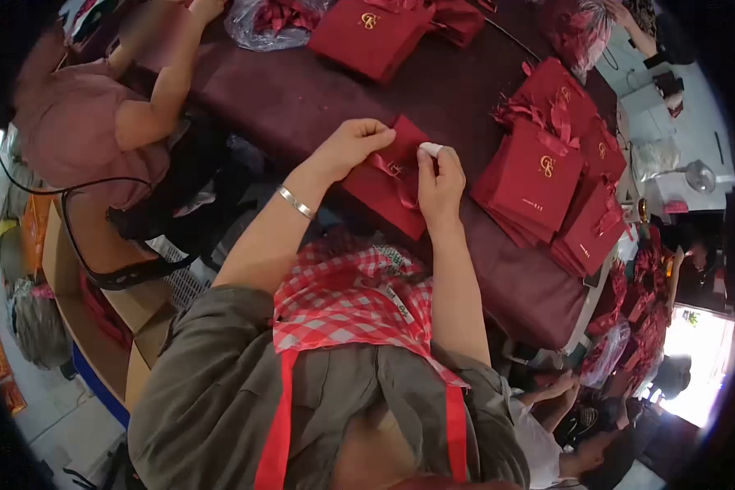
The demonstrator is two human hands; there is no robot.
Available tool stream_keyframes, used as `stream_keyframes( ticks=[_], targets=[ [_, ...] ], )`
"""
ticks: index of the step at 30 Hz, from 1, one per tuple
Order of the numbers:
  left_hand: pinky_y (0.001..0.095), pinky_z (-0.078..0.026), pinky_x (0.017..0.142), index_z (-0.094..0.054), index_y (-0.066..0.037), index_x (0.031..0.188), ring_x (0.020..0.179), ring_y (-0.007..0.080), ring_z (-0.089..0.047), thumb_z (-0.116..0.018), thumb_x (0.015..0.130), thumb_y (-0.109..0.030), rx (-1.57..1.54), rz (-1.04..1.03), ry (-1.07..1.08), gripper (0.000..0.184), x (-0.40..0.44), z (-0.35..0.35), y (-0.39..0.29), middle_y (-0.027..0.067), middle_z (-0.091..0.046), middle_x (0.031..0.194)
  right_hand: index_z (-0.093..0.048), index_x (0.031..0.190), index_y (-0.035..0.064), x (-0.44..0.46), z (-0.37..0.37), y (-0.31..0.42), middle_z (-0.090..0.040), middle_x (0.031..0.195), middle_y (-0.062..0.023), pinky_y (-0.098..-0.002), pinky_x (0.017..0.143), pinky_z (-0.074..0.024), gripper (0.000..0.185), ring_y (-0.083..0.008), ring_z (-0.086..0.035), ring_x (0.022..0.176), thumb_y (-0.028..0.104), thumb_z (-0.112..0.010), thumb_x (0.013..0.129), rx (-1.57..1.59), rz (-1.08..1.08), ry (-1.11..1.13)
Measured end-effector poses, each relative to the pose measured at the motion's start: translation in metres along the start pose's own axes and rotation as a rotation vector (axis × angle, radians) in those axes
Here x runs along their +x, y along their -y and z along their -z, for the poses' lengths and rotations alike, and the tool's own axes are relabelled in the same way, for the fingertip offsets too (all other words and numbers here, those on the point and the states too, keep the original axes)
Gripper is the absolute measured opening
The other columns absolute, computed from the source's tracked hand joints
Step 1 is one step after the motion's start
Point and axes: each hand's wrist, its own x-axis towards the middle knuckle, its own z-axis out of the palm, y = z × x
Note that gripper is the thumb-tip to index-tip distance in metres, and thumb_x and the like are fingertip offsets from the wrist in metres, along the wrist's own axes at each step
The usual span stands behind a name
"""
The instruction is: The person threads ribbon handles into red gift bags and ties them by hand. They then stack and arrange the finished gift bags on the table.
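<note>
A dark red paper gift bag [396,214] with a ribbon and a gold mark lies in front of me at the table's near edge. My left hand [353,149] has thumb and fingers pinched together at the bag's upper left edge. On the opposite side, my right hand [443,186] is closed at the upper right edge, a white wrap [431,149] showing at a fingertip. A loose red ribbon [403,193] trails across the bag between both hands. Whether either fingertip grips ribbon or paper is too small to tell.
Stacks of finished-looking red gift bags [539,175] stand to the right on the dark red tablecloth [278,86]. More bags [367,37] and a plastic bag of ribbons [273,24] lie at the far side. A person [98,131] works at left, beside a cardboard box [114,318].
</note>
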Motion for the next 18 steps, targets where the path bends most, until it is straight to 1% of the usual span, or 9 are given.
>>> stream_keyframes(
  ticks=[1,2,3,4,8,11,14,16,18],
  targets=[
    [0.0210,-0.043,0.070,-0.062,-0.004,0.093,0.077,0.0048,-0.052,-0.060,0.091,-0.017,-0.071,0.018,0.049,0.014,0.000,0.002,-0.001,-0.0034,-0.060,0.088,-0.060,0.086,-0.0006,0.000,-0.001,0.000,-0.058,0.083,-0.0144,-0.0376,0.068,-0.0445,0.009,-0.0313,-0.056,0.077,0.008,-0.060,0.085,-0.004,-0.020,-0.001],
    [0.0212,-0.043,0.075,-0.063,-0.004,0.093,0.080,0.0049,-0.053,-0.059,0.091,-0.018,-0.065,0.058,0.038,0.014,0.000,0.004,-0.002,-0.0031,-0.061,0.091,-0.060,0.086,-0.0004,0.001,-0.001,-0.001,-0.058,0.083,-0.0138,-0.0379,0.068,-0.0440,0.009,-0.0307,-0.055,0.077,0.009,-0.060,0.085,-0.044,0.030,0.006],
    [0.0212,-0.043,0.075,-0.063,-0.004,0.093,0.080,0.0049,-0.053,-0.059,0.091,-0.018,-0.066,0.070,0.042,0.014,-0.001,0.004,-0.001,-0.0031,-0.061,0.091,-0.061,0.085,-0.0003,0.001,-0.001,-0.001,-0.058,0.082,-0.0133,-0.0382,0.068,-0.0436,0.010,-0.0301,-0.055,0.077,0.009,-0.060,0.085,-0.084,0.083,0.014],
    [0.0212,-0.044,0.075,-0.063,-0.004,0.093,0.080,0.0050,-0.053,-0.059,0.091,-0.018,-0.067,0.071,0.032,0.014,0.000,0.004,-0.002,-0.0030,-0.061,0.090,-0.061,0.084,0.0001,0.002,-0.002,-0.001,-0.057,0.080,-0.0129,-0.0382,0.068,-0.0428,0.011,-0.0302,-0.054,0.076,0.011,-0.061,0.084,-0.044,0.057,0.022],
    [0.0214,-0.045,0.073,-0.063,-0.005,0.090,0.081,0.0053,-0.054,-0.059,0.091,-0.017,-0.092,0.060,0.011,0.013,0.002,0.003,-0.001,-0.0027,-0.062,0.089,-0.061,0.083,0.0007,0.004,-0.004,0.000,-0.057,0.081,-0.0125,-0.0385,0.068,-0.0431,0.011,-0.0313,-0.053,0.076,0.011,-0.061,0.083,-0.041,0.027,0.034],
    [0.0218,-0.045,0.072,-0.063,-0.005,0.091,0.081,0.0055,-0.055,-0.059,0.091,-0.016,-0.095,0.091,0.004,0.012,0.004,0.006,0.000,-0.0022,-0.062,0.088,-0.061,0.083,0.0015,0.011,-0.009,0.009,-0.058,0.081,-0.0117,-0.0388,0.067,-0.0435,0.010,-0.0318,-0.054,0.077,0.012,-0.062,0.082,-0.091,0.091,0.041],
    [0.0215,-0.046,0.072,-0.064,-0.004,0.094,0.080,0.0060,-0.056,-0.058,0.091,-0.016,-0.070,0.054,-0.015,0.014,0.006,0.005,0.003,-0.0013,-0.063,0.089,-0.060,0.081,0.0022,0.015,-0.014,0.010,-0.058,0.082,-0.0110,-0.0388,0.067,-0.0440,0.009,-0.0313,-0.054,0.078,0.011,-0.061,0.082,-0.127,0.148,0.033],
    [0.0210,-0.045,0.072,-0.064,-0.003,0.095,0.080,0.0061,-0.056,-0.058,0.091,-0.016,-0.063,0.051,-0.026,0.015,0.004,0.002,0.001,-0.0011,-0.063,0.089,-0.059,0.079,0.0029,0.013,-0.016,0.012,-0.058,0.081,-0.0104,-0.0384,0.068,-0.0450,0.009,-0.0305,-0.054,0.078,0.011,-0.061,0.081,-0.234,0.173,0.065],
    [0.0206,-0.045,0.072,-0.064,-0.002,0.097,0.080,0.0061,-0.056,-0.058,0.091,-0.016,-0.057,0.048,-0.037,0.016,0.004,0.001,0.001,-0.0008,-0.063,0.089,-0.058,0.078,0.0035,0.015,-0.018,0.014,-0.058,0.080,-0.0100,-0.0383,0.067,-0.0456,0.008,-0.0301,-0.054,0.078,0.011,-0.061,0.080,-0.253,0.208,0.060]
  ],
)
